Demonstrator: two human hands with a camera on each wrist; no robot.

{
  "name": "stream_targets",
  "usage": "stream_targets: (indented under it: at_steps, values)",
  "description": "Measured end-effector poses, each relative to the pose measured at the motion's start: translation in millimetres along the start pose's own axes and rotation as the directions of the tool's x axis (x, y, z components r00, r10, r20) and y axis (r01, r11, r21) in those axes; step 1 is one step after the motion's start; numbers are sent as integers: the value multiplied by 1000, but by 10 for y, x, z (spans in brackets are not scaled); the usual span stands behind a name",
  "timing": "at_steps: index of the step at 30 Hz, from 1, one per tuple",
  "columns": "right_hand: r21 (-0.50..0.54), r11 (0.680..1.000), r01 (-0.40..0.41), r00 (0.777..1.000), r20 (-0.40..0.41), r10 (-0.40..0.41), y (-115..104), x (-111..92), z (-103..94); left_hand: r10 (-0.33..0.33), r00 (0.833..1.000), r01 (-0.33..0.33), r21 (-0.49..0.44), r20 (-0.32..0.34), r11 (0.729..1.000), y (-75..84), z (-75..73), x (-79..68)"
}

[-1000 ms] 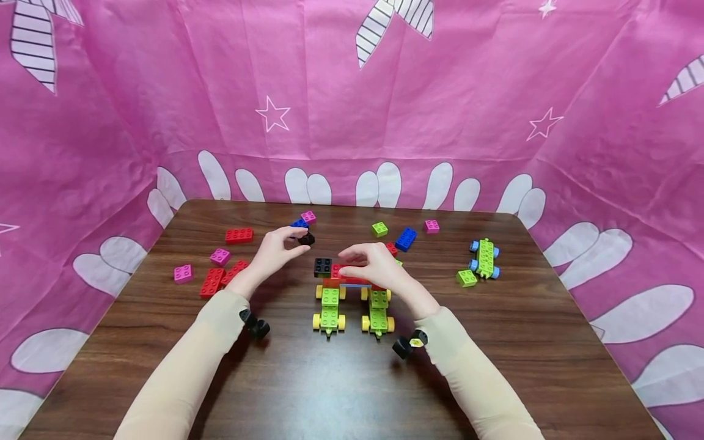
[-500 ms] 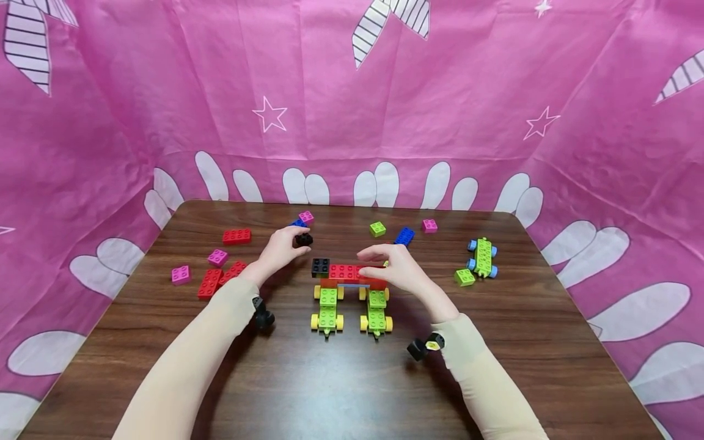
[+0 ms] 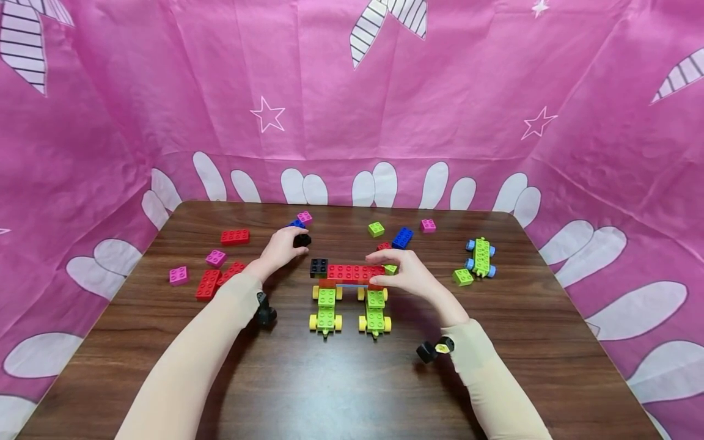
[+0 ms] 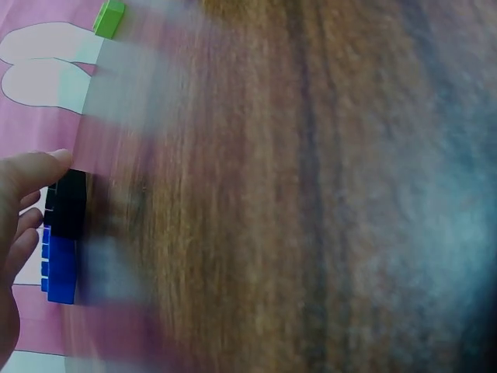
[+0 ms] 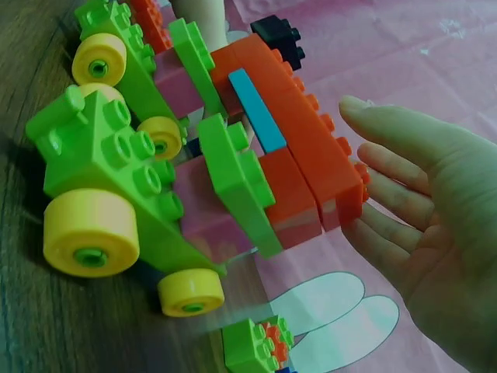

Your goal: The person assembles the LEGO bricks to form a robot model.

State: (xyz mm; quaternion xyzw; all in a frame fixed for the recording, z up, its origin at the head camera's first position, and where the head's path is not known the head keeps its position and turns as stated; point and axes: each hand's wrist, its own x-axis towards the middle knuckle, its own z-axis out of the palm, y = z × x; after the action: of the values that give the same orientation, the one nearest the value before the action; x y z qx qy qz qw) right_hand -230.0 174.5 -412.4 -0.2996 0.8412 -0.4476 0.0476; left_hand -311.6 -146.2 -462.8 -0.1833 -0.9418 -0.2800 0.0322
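My left hand (image 3: 277, 249) reaches to the black brick (image 3: 302, 240) at the back of the table, thumb and fingers spread around it. In the left wrist view the thumb tip is right at the black brick's (image 4: 68, 203) edge, and the other fingers are beside its studs. A build stands mid-table: two lime wheeled bases (image 3: 327, 310) with yellow wheels, bridged by red bricks (image 3: 352, 273), with a black brick (image 3: 319, 267) at its left end. My right hand (image 3: 409, 273) is around the red bridge's right end, fingers loosely extended; in the right wrist view the fingertips overlap its end (image 5: 342, 203).
Blue (image 3: 297, 224) and pink (image 3: 305, 217) bricks lie beyond the left hand. Red (image 3: 234, 236) and pink bricks are on the left. Behind the build are a lime brick (image 3: 376, 229) and a blue brick (image 3: 403, 238). A blue-wheeled lime base (image 3: 481, 257) stands at right.
My left hand has closed in around the black brick at the back. My right hand has slid right along the red bridge to its right end. The view has shifted slightly.
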Motion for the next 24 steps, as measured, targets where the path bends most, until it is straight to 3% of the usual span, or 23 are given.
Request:
stream_targets:
  at_steps: [11, 24]
  values:
    - [-25, 999, -34, 999, 23, 34, 63, -62, -8, -3, 1000, 3, 18, 5, 1000, -6, 29, 26]
    - [-13, 998, -54, 998, 26, 54, 82, -68, 9, 8, 1000, -8, -35, -7, 999, -2, 60, 6]
